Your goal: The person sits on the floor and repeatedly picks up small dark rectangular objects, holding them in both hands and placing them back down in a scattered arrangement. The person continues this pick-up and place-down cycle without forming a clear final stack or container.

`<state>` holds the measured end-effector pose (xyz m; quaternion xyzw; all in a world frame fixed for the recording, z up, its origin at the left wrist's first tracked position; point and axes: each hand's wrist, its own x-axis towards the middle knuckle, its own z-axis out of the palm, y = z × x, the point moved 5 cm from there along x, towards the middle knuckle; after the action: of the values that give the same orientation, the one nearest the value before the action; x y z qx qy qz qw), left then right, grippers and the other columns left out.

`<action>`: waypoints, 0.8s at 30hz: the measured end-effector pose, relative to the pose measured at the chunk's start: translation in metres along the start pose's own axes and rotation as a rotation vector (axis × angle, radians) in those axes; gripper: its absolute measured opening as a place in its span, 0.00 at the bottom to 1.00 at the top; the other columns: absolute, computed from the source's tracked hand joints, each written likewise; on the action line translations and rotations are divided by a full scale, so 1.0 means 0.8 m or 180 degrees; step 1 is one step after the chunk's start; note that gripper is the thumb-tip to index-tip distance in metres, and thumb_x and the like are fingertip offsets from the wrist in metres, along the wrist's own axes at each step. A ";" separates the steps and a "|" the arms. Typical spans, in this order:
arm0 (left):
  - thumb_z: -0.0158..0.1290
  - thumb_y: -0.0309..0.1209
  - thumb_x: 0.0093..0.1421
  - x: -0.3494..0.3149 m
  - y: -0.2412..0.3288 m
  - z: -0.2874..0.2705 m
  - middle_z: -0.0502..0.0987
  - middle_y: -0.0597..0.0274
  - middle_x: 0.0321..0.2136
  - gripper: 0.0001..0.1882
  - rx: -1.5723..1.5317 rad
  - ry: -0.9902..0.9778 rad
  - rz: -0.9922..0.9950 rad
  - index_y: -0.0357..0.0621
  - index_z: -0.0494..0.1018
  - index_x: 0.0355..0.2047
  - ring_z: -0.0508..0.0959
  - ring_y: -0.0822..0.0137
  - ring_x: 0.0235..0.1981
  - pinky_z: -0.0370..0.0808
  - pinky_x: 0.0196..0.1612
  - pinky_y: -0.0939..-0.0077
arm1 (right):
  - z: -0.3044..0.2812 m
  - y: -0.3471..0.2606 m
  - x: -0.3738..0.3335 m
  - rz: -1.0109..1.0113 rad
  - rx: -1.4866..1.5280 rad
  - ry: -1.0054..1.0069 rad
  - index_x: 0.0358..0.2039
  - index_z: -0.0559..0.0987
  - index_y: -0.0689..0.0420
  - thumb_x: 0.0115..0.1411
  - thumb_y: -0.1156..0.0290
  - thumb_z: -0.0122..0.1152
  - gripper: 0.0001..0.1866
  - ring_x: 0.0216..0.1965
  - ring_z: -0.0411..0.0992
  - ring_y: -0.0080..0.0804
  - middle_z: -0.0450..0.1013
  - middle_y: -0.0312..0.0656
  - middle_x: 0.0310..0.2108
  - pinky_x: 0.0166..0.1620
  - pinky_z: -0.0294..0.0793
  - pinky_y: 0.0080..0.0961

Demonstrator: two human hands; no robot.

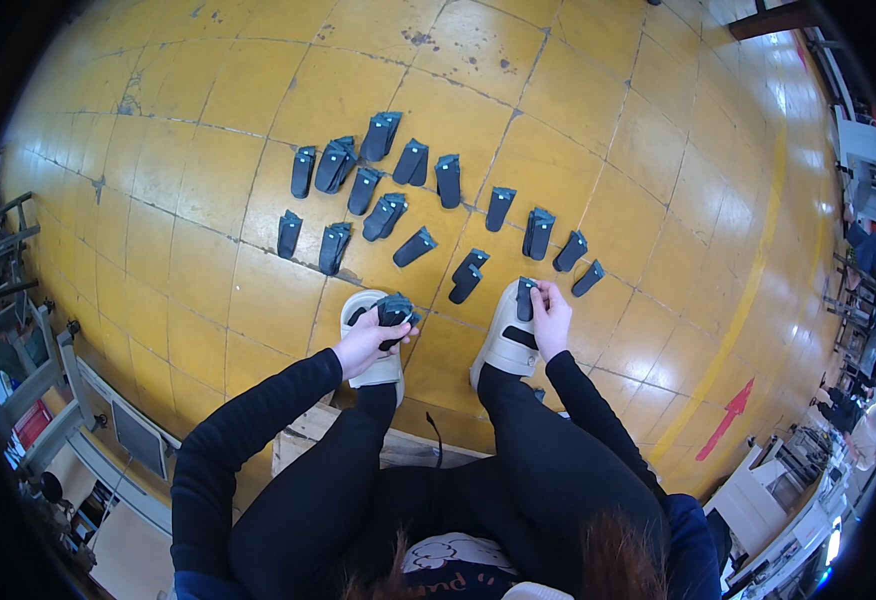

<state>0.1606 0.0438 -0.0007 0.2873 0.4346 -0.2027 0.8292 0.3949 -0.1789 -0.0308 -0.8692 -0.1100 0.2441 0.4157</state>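
Note:
My left hand (363,343) is closed around a bunch of dark fabric pieces (394,309) with green ends, held over my left shoe. In my right hand (552,316), a single dark fabric piece (525,300) is pinched at its green end above my right shoe. Beyond my feet, several like pieces lie on the floor in small stacks, such as the stack at the back (380,136) and the stack at the right (538,234). Two overlapping pieces (468,277) rest nearest, between my shoes. Each bears a small pale mark. Their exact kind I cannot tell.
The yellow tiled floor (358,75) spreads ahead, with a red arrow (727,418) on the right. My light shoes (511,352) stand just behind the stacks. Metal-framed workbenches (88,400) line the left, and white sewing-type machines (758,490) stand at the lower right.

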 end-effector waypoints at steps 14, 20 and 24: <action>0.54 0.31 0.62 0.009 -0.006 -0.017 0.78 0.65 0.34 0.14 0.1494 -0.0061 0.0021 0.41 0.67 0.45 0.74 0.81 0.31 0.73 0.31 0.85 | -0.030 0.042 0.014 0.0914 0.1925 0.0726 0.37 0.75 0.61 0.64 0.70 0.54 0.07 0.20 0.63 0.15 0.68 0.29 0.22 0.24 0.64 0.15; 0.49 0.30 0.64 0.008 -0.006 -0.021 0.78 0.65 0.36 0.11 0.0771 -0.0185 -0.0132 0.42 0.69 0.46 0.75 0.78 0.32 0.73 0.30 0.85 | -0.095 0.093 0.035 0.0799 0.1202 0.1211 0.39 0.75 0.62 0.62 0.72 0.57 0.08 0.20 0.62 0.14 0.68 0.31 0.24 0.24 0.63 0.14; 0.48 0.32 0.64 0.012 -0.006 -0.017 0.78 0.65 0.36 0.11 0.0766 -0.0189 -0.0181 0.43 0.69 0.45 0.75 0.78 0.33 0.73 0.32 0.84 | -0.120 0.122 0.034 0.0960 0.1116 0.1369 0.40 0.75 0.62 0.61 0.73 0.57 0.08 0.20 0.63 0.14 0.68 0.31 0.23 0.24 0.63 0.14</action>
<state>0.1546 0.0478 -0.0162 0.3662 0.3903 -0.2853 0.7951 0.4671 -0.2942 -0.0645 -0.8224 0.1543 0.1288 0.5322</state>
